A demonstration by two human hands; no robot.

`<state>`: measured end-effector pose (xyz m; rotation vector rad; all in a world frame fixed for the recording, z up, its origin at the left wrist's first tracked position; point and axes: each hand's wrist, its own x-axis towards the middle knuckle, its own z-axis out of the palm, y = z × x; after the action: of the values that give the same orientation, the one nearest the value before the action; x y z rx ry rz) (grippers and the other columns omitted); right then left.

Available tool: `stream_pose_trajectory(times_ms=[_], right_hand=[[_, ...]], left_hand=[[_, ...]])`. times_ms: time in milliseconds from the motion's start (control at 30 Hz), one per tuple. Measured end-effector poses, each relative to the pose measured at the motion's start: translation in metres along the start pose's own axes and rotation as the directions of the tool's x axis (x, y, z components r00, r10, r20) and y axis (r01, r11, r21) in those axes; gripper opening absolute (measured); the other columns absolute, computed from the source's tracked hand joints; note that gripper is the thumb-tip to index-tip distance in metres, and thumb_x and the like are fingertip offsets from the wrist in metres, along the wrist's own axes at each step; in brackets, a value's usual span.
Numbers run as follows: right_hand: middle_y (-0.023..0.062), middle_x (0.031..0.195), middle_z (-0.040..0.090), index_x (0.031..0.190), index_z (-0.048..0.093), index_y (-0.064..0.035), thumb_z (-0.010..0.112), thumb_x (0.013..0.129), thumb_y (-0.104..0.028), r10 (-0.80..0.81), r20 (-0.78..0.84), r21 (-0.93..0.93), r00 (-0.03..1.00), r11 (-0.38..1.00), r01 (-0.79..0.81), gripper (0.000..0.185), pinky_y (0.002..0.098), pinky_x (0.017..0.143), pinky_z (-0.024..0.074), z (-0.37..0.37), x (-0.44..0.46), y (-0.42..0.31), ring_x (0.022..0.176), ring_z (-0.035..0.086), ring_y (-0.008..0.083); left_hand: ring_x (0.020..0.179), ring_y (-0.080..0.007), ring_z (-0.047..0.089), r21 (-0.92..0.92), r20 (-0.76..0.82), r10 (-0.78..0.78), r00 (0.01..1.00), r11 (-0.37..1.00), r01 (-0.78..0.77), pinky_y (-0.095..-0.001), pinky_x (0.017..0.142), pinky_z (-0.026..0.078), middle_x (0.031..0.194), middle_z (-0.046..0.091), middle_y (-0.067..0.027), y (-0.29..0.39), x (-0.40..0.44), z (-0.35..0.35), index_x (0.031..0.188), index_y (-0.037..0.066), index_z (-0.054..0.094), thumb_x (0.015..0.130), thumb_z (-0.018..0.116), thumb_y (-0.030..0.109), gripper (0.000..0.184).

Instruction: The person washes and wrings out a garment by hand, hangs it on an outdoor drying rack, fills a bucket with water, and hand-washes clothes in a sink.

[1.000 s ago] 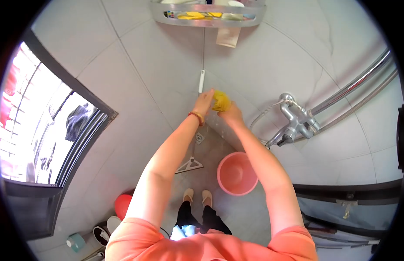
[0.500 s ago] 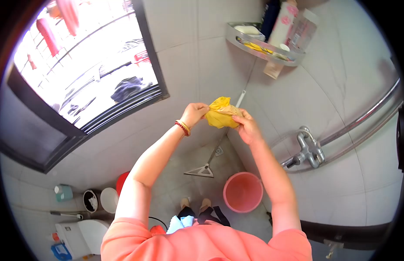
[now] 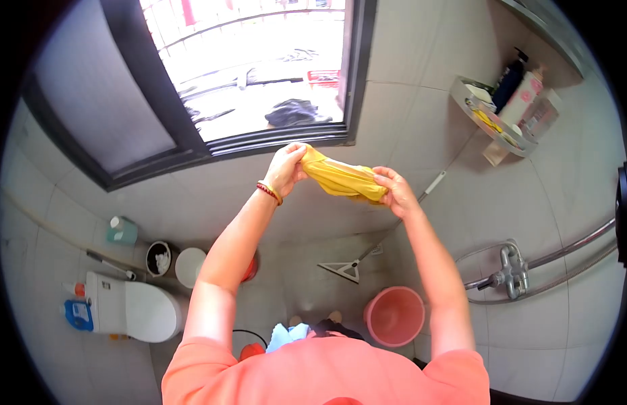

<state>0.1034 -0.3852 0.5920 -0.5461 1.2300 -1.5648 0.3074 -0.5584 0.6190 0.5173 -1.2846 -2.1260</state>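
A piece of yellow cloth [image 3: 344, 179] is stretched between my two hands at arm's length, in front of the wall below the window. At its left end, my left hand [image 3: 287, 169] pinches the fabric, with a bracelet on the wrist. My right hand [image 3: 396, 192] grips the opposite end between thumb and fingers. The fabric hangs in folds, with a paler strip along its upper edge; what kind of item it is, I cannot tell. Below my right arm, a pink bucket [image 3: 394, 316] stands on the floor.
The window [image 3: 273, 138] is partly open ahead. A floor squeegee [image 3: 347, 268] leans in the corner beneath a shelf [image 3: 492, 121] of bottles. To the right is a shower tap [image 3: 512, 270]. A toilet [image 3: 151, 310], a bin [image 3: 159, 258] and a blue bottle [image 3: 78, 315] are at left.
The bunched yellow cloth is now drawn out wider between my hands, which have moved farther apart. The view has turned left, bringing more of the window and toilet into sight.
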Motion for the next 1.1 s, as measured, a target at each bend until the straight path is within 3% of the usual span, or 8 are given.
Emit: stream_pose_trajectory(times_ms=[233,333,467,633,733,800,867,1100], right_hand=[[-0.0001,0.073,0.055,0.079,0.061,-0.0051,0.060,0.079,-0.023,0.164,0.151,-0.385,0.975,0.918,-0.095,0.018,0.0245,0.056,0.0417,0.050,0.016,0.016,0.066,0.052,0.0084],[-0.0018,0.067,0.054,0.078,0.063,-0.0052,0.060,0.078,-0.025,-0.223,0.114,-0.711,0.968,0.662,0.236,0.020,0.0259,0.061,0.0399,0.077,0.027,0.036,0.071,0.051,0.0084],[-0.0007,0.077,0.059,0.079,0.063,-0.0048,0.059,0.079,-0.026,-0.117,0.086,-0.506,0.989,0.850,0.145,0.022,0.0224,0.067,0.0395,0.113,0.022,0.042,0.073,0.051,0.0087],[-0.0004,0.068,0.058,0.076,0.062,-0.0041,0.061,0.078,-0.026,-0.122,0.306,-0.458,0.944,0.851,0.258,0.022,0.0221,0.062,0.0389,0.158,0.016,0.031,0.063,0.049,0.0074],[-0.0009,0.068,0.058,0.075,0.061,-0.0043,0.062,0.077,-0.024,-0.026,0.322,-0.543,0.946,0.814,0.207,0.020,0.0216,0.061,0.0400,0.182,0.011,0.026,0.062,0.050,0.0072],[-0.0015,0.067,0.056,0.078,0.060,-0.0047,0.062,0.077,-0.022,-0.081,0.319,-0.326,0.944,0.926,0.190,0.017,0.0206,0.054,0.0385,0.199,0.005,0.027,0.060,0.049,0.0066],[-0.0007,0.068,0.057,0.079,0.059,-0.0047,0.061,0.077,-0.019,0.012,0.312,-0.614,0.950,0.765,0.192,0.014,0.0206,0.054,0.0393,0.201,0.011,0.036,0.060,0.050,0.0071],[-0.0011,0.067,0.054,0.080,0.058,-0.0030,0.058,0.078,-0.013,-0.225,0.328,-0.528,0.918,0.762,0.376,0.010,0.0198,0.055,0.0390,0.213,0.035,0.058,0.060,0.048,0.0061]], left_hand=[[0.069,-0.0109,0.057,0.161,-0.170,0.017,0.985,0.987,0.011,-0.0227,0.059,0.048,0.079,0.057,-0.0040,0.041,-0.043,-0.047,0.090,0.003,0.054,0.084,0.050,0.013,0.012],[0.068,-0.0106,0.057,0.127,-0.064,0.065,0.996,0.990,-0.057,-0.0230,0.062,0.049,0.078,0.058,-0.0038,0.059,-0.060,-0.071,0.088,0.002,0.055,0.083,0.054,0.013,0.013],[0.069,-0.0093,0.057,0.242,-0.117,0.074,0.990,0.969,-0.044,-0.0228,0.064,0.049,0.078,0.059,-0.0029,0.078,-0.091,-0.100,0.087,0.002,0.056,0.082,0.056,0.015,0.014],[0.063,-0.0043,0.053,0.498,-0.172,0.259,0.950,0.856,-0.143,-0.0178,0.054,0.043,0.078,0.058,0.0020,0.098,-0.112,-0.139,0.088,0.008,0.058,0.084,0.053,0.020,0.014],[0.065,-0.0042,0.052,0.333,-0.197,0.241,0.950,0.928,-0.167,-0.0191,0.056,0.043,0.077,0.057,0.0022,0.112,-0.127,-0.151,0.088,0.008,0.058,0.084,0.053,0.019,0.013],[0.068,-0.0061,0.053,0.352,-0.191,0.265,0.945,0.917,-0.186,-0.0197,0.061,0.043,0.076,0.057,0.0006,0.115,-0.137,-0.163,0.087,0.005,0.057,0.085,0.052,0.017,0.013],[0.069,-0.0071,0.053,0.446,-0.192,0.292,0.937,0.876,-0.182,-0.0197,0.063,0.044,0.075,0.057,-0.0003,0.115,-0.144,-0.170,0.087,0.004,0.056,0.085,0.052,0.017,0.014],[0.071,-0.0107,0.055,0.141,-0.283,0.202,0.938,0.976,-0.167,-0.0227,0.066,0.047,0.080,0.057,-0.0046,0.116,-0.170,-0.189,0.088,0.002,0.054,0.086,0.049,0.012,0.011]])
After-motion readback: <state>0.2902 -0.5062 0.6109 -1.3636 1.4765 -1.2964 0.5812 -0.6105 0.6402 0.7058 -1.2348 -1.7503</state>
